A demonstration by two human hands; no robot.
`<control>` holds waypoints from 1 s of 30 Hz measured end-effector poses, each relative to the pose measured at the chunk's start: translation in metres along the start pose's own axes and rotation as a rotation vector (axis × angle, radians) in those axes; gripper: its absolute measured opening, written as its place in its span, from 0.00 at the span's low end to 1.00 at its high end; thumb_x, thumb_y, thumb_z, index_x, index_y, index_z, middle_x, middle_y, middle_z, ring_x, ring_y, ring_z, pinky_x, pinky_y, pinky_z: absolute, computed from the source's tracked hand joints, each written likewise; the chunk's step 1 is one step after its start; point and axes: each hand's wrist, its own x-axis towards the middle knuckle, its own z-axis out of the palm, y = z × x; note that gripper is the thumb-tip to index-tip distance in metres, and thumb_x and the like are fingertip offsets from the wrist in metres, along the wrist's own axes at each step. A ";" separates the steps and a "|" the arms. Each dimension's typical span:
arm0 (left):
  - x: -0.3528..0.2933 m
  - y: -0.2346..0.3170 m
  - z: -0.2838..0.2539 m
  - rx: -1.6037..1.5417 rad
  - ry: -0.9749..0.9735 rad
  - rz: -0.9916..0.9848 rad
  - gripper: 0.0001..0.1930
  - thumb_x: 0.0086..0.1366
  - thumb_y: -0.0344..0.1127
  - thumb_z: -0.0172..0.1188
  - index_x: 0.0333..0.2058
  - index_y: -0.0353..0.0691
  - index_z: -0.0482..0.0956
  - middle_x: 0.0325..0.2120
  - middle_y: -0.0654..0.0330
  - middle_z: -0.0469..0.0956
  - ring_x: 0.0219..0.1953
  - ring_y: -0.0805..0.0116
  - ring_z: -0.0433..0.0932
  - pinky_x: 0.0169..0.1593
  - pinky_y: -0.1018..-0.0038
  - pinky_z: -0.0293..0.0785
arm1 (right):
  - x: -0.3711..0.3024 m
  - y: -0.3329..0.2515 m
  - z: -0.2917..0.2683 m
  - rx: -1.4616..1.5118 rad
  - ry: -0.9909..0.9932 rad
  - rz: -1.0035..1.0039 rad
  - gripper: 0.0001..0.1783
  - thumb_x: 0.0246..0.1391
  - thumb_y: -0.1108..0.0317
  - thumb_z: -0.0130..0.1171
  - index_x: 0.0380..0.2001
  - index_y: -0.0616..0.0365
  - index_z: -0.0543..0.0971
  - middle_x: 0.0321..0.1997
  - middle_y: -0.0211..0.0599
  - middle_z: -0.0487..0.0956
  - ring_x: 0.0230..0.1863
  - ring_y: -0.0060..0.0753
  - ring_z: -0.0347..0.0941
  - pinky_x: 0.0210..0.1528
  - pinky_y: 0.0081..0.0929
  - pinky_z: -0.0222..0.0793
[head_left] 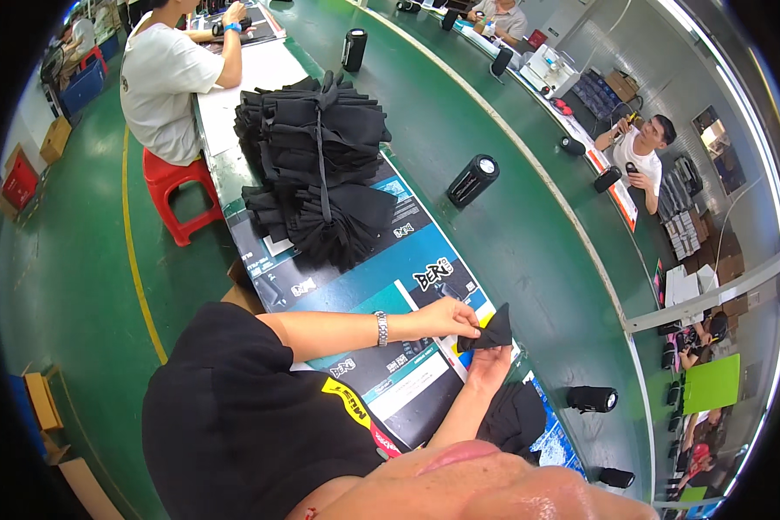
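My left hand [452, 319], with a metal watch on its wrist, pinches the edge of a small piece of black cloth [496, 332] between thumb and fingers. From below, my right hand [490, 366] grips the same cloth, whose pointed corner sticks up. Whether it is a pouch or a flat piece I cannot tell. Beside my right forearm lies more black cloth [513, 416], partly hidden by the arm. Farther off on the table stands a tall stack of black cloth pieces [316, 130], tied in bundles with a dark strip.
Printed sheets [355, 290] cover the table. To its right, a green conveyor belt carries black cylindrical speakers [473, 180], spaced apart. A co-worker in white [169, 82] sits on a red stool [180, 195] at the far left. Other people work across the belt.
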 end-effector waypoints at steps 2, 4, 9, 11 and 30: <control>0.004 -0.007 -0.003 -0.181 0.080 0.040 0.10 0.59 0.32 0.62 0.37 0.33 0.79 0.29 0.66 0.80 0.33 0.83 0.75 0.37 0.85 0.68 | -0.008 0.001 0.007 0.002 -0.077 0.071 0.13 0.59 0.65 0.51 0.43 0.62 0.73 0.45 0.41 0.78 0.46 0.34 0.76 0.48 0.30 0.74; 0.005 -0.008 -0.007 -0.248 0.164 0.044 0.10 0.60 0.34 0.61 0.38 0.35 0.80 0.29 0.67 0.79 0.30 0.83 0.74 0.34 0.85 0.67 | -0.011 0.001 0.014 -0.044 -0.109 0.163 0.11 0.59 0.67 0.51 0.42 0.62 0.73 0.46 0.41 0.77 0.47 0.33 0.75 0.49 0.30 0.72; 0.014 -0.016 -0.028 -0.603 0.046 0.028 0.06 0.60 0.34 0.59 0.32 0.38 0.79 0.27 0.66 0.77 0.26 0.82 0.71 0.30 0.83 0.64 | -0.020 -0.002 0.036 -0.181 -0.145 0.064 0.05 0.57 0.72 0.53 0.37 0.59 0.73 0.42 0.37 0.76 0.44 0.29 0.73 0.50 0.28 0.68; 0.009 -0.006 -0.029 -0.641 -0.105 -0.012 0.06 0.58 0.34 0.60 0.29 0.37 0.79 0.24 0.66 0.76 0.24 0.82 0.70 0.29 0.84 0.62 | -0.025 -0.007 0.039 -0.200 -0.241 0.161 0.05 0.56 0.72 0.53 0.36 0.59 0.74 0.41 0.35 0.76 0.44 0.30 0.73 0.51 0.29 0.66; -0.021 0.023 -0.011 -0.034 -1.096 -0.017 0.10 0.60 0.31 0.63 0.34 0.28 0.78 0.29 0.60 0.79 0.33 0.77 0.75 0.40 0.77 0.69 | -0.032 -0.017 0.024 0.137 -1.254 0.460 0.13 0.40 0.70 0.66 0.17 0.64 0.71 0.17 0.42 0.75 0.19 0.34 0.71 0.25 0.29 0.66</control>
